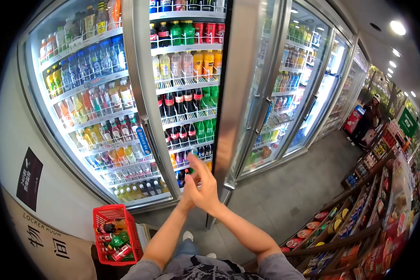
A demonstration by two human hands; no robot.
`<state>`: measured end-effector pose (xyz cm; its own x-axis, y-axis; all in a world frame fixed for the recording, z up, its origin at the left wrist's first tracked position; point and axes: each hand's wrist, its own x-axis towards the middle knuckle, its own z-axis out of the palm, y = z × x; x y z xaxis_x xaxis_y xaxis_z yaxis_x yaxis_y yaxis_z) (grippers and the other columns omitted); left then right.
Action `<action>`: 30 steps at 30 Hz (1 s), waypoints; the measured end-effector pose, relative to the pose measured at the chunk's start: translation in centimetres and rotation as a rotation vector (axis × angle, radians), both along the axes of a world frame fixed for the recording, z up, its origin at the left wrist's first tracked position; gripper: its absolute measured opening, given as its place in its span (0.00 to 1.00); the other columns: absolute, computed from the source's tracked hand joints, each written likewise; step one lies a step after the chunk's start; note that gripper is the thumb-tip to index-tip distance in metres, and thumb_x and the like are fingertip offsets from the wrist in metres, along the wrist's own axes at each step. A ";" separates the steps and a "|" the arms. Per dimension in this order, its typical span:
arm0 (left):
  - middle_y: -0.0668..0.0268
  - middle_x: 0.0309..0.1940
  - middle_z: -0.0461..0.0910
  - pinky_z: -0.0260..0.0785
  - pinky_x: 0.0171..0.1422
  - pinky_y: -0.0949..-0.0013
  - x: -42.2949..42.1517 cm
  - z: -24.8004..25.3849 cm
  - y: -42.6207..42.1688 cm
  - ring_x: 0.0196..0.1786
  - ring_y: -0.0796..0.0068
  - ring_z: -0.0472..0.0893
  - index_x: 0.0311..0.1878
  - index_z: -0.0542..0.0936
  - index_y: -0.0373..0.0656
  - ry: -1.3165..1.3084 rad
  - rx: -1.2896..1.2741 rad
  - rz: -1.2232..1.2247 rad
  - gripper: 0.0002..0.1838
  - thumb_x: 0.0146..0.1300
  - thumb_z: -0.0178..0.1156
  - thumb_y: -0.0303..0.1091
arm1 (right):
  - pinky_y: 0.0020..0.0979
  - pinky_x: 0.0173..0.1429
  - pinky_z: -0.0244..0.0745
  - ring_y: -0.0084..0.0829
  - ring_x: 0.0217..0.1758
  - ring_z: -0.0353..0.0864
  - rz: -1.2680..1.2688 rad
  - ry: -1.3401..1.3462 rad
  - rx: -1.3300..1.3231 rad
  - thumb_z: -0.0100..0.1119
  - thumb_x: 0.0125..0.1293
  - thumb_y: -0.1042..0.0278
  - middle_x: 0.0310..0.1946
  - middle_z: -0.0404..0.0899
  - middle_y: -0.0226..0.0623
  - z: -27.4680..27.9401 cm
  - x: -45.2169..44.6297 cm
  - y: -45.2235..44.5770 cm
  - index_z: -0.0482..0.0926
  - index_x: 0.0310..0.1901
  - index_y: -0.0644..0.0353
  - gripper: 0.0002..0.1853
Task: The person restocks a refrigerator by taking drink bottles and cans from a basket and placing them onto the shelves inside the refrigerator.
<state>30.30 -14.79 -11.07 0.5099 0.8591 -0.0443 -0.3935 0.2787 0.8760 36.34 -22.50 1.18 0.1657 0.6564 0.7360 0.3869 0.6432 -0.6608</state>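
My right hand [205,186] is raised in front of the drinks cooler with its fingers stretched and slightly bent, and no object shows in it. Close against it is my left hand [189,192], whose fingers are mostly hidden behind the right one. Both hands are before the lower shelves. The cooler door [238,93] is swung open to their right. Cola bottles [179,134] and green soda bottles [204,131] stand in rows on the shelf just above my hands. Dark-capped bottles [201,152] show partly behind my fingertips.
A red basket [136,235] with several bottles and cans stands at lower left by the wall. Left is a closed glass door with a long handle [142,109]. More coolers [284,93] run rightward. Snack shelves [359,214] line the right; a person [371,116] stands far off.
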 end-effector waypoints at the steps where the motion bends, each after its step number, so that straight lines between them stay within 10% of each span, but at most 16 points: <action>1: 0.65 0.47 0.80 0.66 0.56 0.68 0.9 -0.4 -0.7 0.50 0.73 0.77 0.55 0.78 0.38 0.003 -0.023 -0.042 0.29 0.75 0.41 0.54 | 0.36 0.67 0.70 0.40 0.64 0.76 -0.030 0.011 -0.008 0.54 0.67 0.74 0.65 0.70 0.50 0.0 0.5 0.3 0.66 0.67 0.68 0.27; 13: 0.58 0.58 0.77 0.64 0.64 0.64 11.5 1.0 -5.0 0.61 0.67 0.76 0.67 0.71 0.42 0.036 -0.100 -0.443 0.32 0.77 0.34 0.57 | 0.33 0.70 0.65 0.35 0.67 0.71 -0.186 0.237 -0.077 0.50 0.72 0.73 0.63 0.71 0.46 1.4 11.0 1.1 0.66 0.67 0.69 0.23; 30: 0.58 0.70 0.66 0.59 0.70 0.61 2.7 13.6 20.4 0.70 0.66 0.68 0.74 0.61 0.41 -0.035 0.479 0.311 0.31 0.77 0.39 0.51 | 0.27 0.56 0.73 0.27 0.52 0.79 0.070 0.318 -0.311 0.46 0.75 0.70 0.52 0.80 0.40 -1.2 14.4 25.2 0.73 0.62 0.64 0.18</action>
